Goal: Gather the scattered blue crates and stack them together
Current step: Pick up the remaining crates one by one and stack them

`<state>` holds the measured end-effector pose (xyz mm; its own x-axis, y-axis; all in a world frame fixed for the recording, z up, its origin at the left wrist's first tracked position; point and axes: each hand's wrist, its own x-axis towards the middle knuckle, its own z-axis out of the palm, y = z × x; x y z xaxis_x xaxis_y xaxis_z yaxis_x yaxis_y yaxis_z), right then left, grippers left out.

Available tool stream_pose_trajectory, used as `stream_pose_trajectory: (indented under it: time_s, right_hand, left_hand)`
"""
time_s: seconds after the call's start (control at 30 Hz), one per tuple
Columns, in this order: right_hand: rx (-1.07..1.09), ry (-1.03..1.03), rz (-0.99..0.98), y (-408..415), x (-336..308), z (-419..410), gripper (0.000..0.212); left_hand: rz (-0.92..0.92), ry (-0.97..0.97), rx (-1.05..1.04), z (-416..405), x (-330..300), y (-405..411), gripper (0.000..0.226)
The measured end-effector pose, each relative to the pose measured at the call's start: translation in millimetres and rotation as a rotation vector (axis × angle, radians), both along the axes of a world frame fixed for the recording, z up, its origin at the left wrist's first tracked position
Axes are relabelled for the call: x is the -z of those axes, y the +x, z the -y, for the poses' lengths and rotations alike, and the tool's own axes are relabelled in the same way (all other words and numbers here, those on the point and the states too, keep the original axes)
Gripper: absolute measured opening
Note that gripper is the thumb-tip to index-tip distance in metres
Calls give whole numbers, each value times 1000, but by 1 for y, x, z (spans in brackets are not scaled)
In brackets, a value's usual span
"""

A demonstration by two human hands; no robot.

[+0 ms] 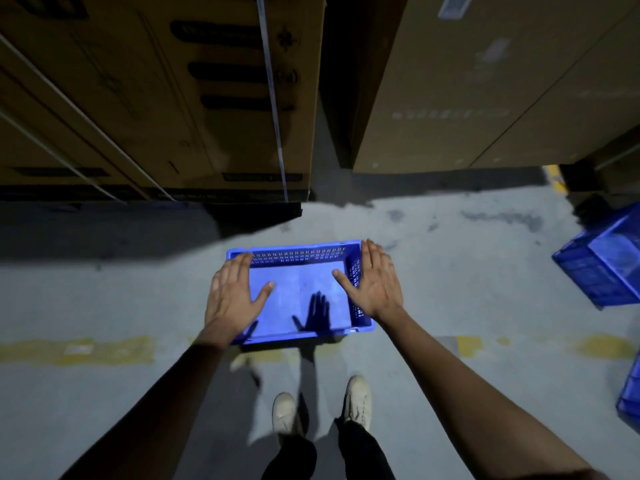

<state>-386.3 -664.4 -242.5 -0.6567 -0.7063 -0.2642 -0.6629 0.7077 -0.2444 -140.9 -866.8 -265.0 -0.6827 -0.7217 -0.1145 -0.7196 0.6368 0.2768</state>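
Both hands, left (232,296) and right (377,283), spread wide over the crate (298,299) (empty, probably light, stiff); grip its short-end rims.

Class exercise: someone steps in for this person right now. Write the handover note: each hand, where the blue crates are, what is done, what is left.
Left hand: open, fingers spread, over the left end of the blue crate; contact unclear.
Right hand: open, over the crate's right end wall; no grip closed.
The crate sits empty on the concrete floor, just ahead of the feet.
A second blue crate lies tilted at the right edge; part of a third crate shows below it.
Done: nothing stacked in view.
Left: grasp the crate, carry it to the others, stack them.
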Motion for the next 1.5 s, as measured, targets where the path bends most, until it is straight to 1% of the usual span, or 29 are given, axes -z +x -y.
stream_pose_trajectory:
  time_s: [0.2, 0.4, 0.63, 0.83, 0.97, 1.13, 1.27, 1.5]
  right_hand:
    - [-17, -65, -28, 44, -127, -13, 104]
    - [-1, -74, -112, 79, -206, -45, 106]
    - [111, -120, -188, 91, -249, -94, 109]
    - [244, -145, -250, 95, -265, -160, 108]
    - [346, -149, -295, 105, -266, -225, 107]
    - [521, -170, -293, 135, -266, -336, 107]
    - [697, -192, -281, 183, -256, -451, 107]
    - [937, -135, -268, 268, -244, -635, 108]
  left_hand:
    - [-27, -39, 53, -33, -116, 21, 82]
    - [-46, -89, 103, -55, -180, 48, 82]
    - [-63, -114, 248, -80, -226, 20, 87]
    - [-106, -138, 409, -137, -256, -19, 87]
    - [-116, -129, 492, -192, -263, -35, 87]
    - [-112, -137, 657, -286, -264, -49, 86]
    - [-139, -131, 815, -394, -261, -52, 85]
    - [-182, -99, 1069, -580, -252, -37, 82]
